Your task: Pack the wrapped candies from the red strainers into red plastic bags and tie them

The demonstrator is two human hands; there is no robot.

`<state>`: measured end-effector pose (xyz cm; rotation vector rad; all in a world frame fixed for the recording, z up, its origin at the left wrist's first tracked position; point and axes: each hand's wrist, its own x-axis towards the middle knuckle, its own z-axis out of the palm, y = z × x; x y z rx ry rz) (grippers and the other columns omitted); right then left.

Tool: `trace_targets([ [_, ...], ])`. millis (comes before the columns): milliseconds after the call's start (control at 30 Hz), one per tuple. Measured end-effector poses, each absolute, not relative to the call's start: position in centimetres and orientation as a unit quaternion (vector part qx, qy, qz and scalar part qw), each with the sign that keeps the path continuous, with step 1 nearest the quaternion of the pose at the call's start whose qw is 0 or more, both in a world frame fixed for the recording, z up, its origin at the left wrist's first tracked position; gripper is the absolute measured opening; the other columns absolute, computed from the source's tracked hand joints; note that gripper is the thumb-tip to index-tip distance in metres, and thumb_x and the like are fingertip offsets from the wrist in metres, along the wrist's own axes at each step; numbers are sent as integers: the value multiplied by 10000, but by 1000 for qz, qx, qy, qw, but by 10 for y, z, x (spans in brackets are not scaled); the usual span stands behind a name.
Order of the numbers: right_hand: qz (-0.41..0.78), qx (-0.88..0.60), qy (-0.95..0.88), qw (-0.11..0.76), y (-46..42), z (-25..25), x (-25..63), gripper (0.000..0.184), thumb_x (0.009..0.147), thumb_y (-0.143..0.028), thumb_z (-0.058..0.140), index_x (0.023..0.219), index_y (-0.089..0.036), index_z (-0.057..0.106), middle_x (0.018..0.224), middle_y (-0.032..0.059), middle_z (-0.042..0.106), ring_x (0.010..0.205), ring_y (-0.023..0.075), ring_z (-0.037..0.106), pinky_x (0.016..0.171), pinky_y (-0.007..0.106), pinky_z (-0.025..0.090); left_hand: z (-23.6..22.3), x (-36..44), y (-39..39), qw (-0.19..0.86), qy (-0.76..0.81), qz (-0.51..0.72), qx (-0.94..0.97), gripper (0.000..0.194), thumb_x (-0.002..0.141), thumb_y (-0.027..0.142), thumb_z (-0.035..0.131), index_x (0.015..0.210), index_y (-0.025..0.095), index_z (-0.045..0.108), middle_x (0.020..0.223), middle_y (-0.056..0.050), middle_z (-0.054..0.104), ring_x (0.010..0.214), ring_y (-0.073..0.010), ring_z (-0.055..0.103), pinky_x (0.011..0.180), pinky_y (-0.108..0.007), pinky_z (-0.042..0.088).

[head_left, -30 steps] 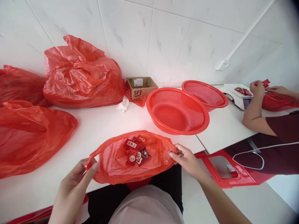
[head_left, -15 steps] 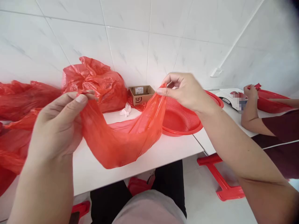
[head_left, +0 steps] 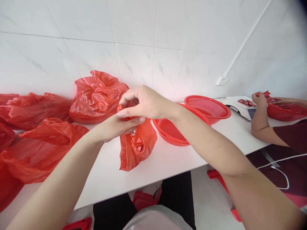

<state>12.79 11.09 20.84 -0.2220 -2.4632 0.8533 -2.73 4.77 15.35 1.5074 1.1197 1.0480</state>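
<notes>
R hand crosses over L hand at frame ctr, both at the neck of a small red bag. R grip: thumb + fingertips pinching the bag's film. L grip: thumb out, fingers curled by the film, partly covered by R hand; can't tell if it's clamped on anything. Bag hangs just below both hands, mid-frame, over the white desk; a gap in its side shows a bit of a printed pkt inside. Can't tell if bag bottom touches the desk.

Left side of frame: a bulky sack of red plastic by the tiled wall, a 2nd sack at far left, + a gaping sack lower left. Right of ctr: front colander, red, partly hidden, w/ rear colander just beyond. Upper right: wall socket; lower, a white scale w/ red pkts on top. Far right: a co-worker, hands at a red basin.
</notes>
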Motion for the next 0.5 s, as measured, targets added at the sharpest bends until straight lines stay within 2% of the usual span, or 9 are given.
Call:
trace_targets([
  [100,394,-97,-867,290,123,184,128,173,869,-265,630,999,-168,688,982,18,656,787,97,597,668,237,496,148,-33,51,497,466,425,596,284,901,452,572,772,206,508,562,90,217,477,-63,215,511,-239,423],
  [200,454,-135,-831,290,136,157,134,201,874,-192,594,1068,-183,640,911,11,653,768,106,611,671,257,514,140,-41,52,498,479,431,581,313,911,484,536,776,203,503,533,89,268,461,-67,246,522,-241,427],
  [267,480,-147,-806,315,134,144,139,131,862,-164,595,990,-176,617,841,0,639,765,115,622,701,281,529,135,-44,52,501,481,430,577,328,911,494,528,767,201,505,509,78,342,453,-74,312,547,-257,447],
  [333,478,-144,-786,364,120,138,144,81,863,-190,612,942,-190,593,836,-8,628,767,117,621,726,292,532,132,-47,52,503,475,430,580,314,909,497,521,804,202,536,546,36,493,485,-101,436,570,-272,465],
  [400,455,-121,-794,384,103,135,148,111,855,-235,651,949,-212,597,882,-7,633,816,123,618,782,300,521,132,-49,51,508,465,426,587,289,889,478,552,839,196,590,674,-20,627,590,-142,564,611,-285,486],
  [500,446,-104,-792,403,91,126,146,190,867,-319,659,1040,-250,615,1075,19,641,1016,155,597,922,327,475,136,-52,49,473,475,360,648,200,839,385,631,840,192,680,746,-32,672,697,-170,632,680,-284,501],
])
